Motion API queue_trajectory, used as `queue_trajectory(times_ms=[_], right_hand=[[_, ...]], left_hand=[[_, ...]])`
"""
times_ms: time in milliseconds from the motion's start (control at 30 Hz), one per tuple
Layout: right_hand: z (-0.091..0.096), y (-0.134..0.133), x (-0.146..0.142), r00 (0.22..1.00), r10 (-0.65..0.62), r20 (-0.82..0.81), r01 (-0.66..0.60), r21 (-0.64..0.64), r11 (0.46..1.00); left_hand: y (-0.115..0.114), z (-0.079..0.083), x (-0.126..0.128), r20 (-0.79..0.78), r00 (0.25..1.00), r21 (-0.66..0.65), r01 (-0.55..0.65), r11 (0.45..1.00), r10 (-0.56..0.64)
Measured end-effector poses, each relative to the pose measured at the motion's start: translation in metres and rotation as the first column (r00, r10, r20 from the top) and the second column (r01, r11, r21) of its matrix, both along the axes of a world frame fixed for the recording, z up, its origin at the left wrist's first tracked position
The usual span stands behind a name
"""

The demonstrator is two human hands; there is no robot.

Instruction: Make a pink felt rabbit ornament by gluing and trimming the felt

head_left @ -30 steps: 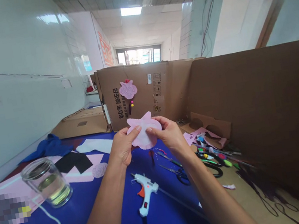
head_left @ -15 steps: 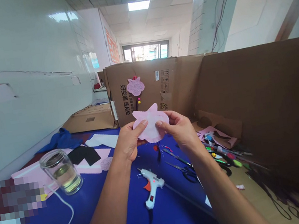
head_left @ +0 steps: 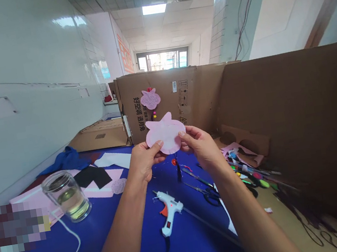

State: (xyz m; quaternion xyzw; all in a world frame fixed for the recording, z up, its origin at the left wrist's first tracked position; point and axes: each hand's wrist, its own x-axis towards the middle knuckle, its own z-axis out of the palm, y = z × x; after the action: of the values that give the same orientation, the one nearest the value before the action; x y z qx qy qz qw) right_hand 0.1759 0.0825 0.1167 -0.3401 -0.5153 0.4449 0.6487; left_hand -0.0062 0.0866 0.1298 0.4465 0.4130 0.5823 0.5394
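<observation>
Both my hands hold up a pink felt cut-out point(head_left: 164, 134), round with a pointed top, above the blue table. My left hand point(head_left: 145, 162) pinches its lower left edge with thumb and fingers. My right hand point(head_left: 200, 145) pinches its right edge. A red bead with a dark tassel point(head_left: 177, 168) hangs or lies just below the cut-out. A finished pink ornament point(head_left: 150, 99) hangs on the cardboard box wall point(head_left: 164, 101) straight behind.
A white hot glue gun point(head_left: 169, 212) lies on the blue table cover point(head_left: 86, 237) under my arms. Scissors point(head_left: 204, 190) and coloured craft bits point(head_left: 248, 171) lie to the right. A glass jar of liquid point(head_left: 67, 196) stands left, beside pink and black felt sheets point(head_left: 95, 178).
My hands have lifted the pink cut-out slightly and spread toward its edges, so more of its face shows. The camera view shifted a little.
</observation>
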Motion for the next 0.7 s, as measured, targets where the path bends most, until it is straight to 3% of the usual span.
queue_trajectory(times_ms=[267,400,700], right_hand=[[-0.001,0.0,-0.008,0.997,0.071,0.019,-0.071,0.001,0.997],[-0.003,0.002,-0.01,0.998,0.064,0.018,-0.065,0.008,0.998],[-0.007,0.002,-0.022,0.999,0.051,-0.017,-0.051,0.017,0.999]], left_hand=[[-0.001,0.001,0.001,0.052,0.998,-0.004,-0.018,1.0,0.018],[-0.001,0.002,-0.001,0.044,0.999,0.012,0.029,1.0,-0.03],[0.003,0.001,-0.008,0.021,0.999,0.059,-0.032,0.998,0.031]])
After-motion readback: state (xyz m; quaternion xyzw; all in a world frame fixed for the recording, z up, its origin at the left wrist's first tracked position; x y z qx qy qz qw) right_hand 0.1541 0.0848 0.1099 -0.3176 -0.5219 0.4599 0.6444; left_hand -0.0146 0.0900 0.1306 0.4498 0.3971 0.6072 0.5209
